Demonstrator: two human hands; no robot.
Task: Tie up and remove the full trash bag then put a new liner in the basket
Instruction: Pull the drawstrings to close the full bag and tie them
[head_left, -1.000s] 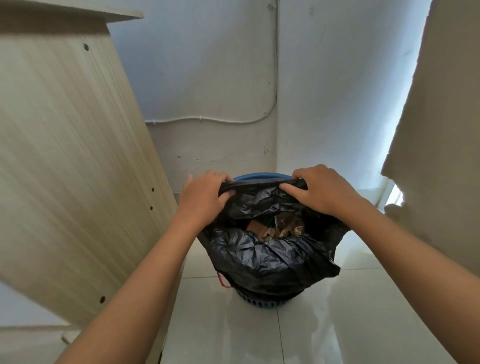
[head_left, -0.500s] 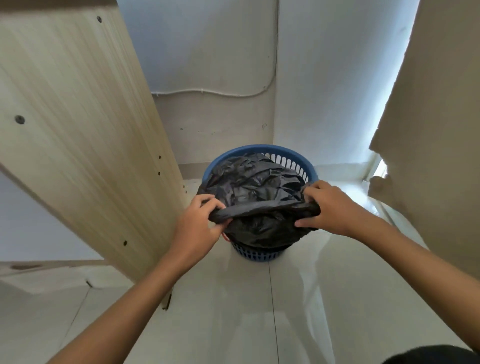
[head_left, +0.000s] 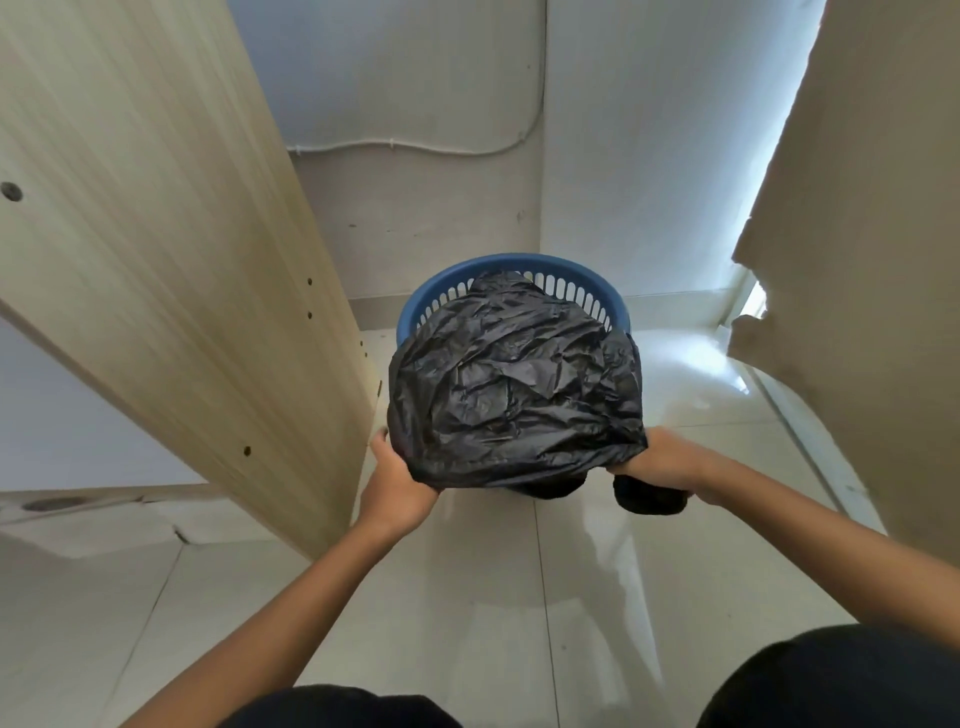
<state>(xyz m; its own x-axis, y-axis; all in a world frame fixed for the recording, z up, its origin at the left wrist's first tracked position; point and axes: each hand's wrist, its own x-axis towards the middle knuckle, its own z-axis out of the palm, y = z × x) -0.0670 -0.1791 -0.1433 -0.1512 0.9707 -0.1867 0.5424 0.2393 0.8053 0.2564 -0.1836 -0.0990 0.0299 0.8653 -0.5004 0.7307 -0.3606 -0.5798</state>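
I have the crinkled black plastic trash bag (head_left: 519, 395) by its near edge, one hand at each corner. My left hand (head_left: 397, 486) grips the bag's left corner, with the plastic draped over my fingers so I cannot see how they lie beneath it. My right hand (head_left: 662, 465) holds the right corner, and a bunched tail of the black plastic hangs down below it. The bag's body bulges up and toward me over the front of the round blue plastic basket with the slotted wall (head_left: 582, 283), hiding the basket's near rim; only the far rim and the slots under it show behind the bag. The basket stands on the glossy pale tiled floor (head_left: 467, 597) in a corner of the white walls (head_left: 649, 156). Just to the left stands a pale wood-grain panel with small drilled holes (head_left: 156, 260), and a beige curtain (head_left: 857, 260) hangs on the right.
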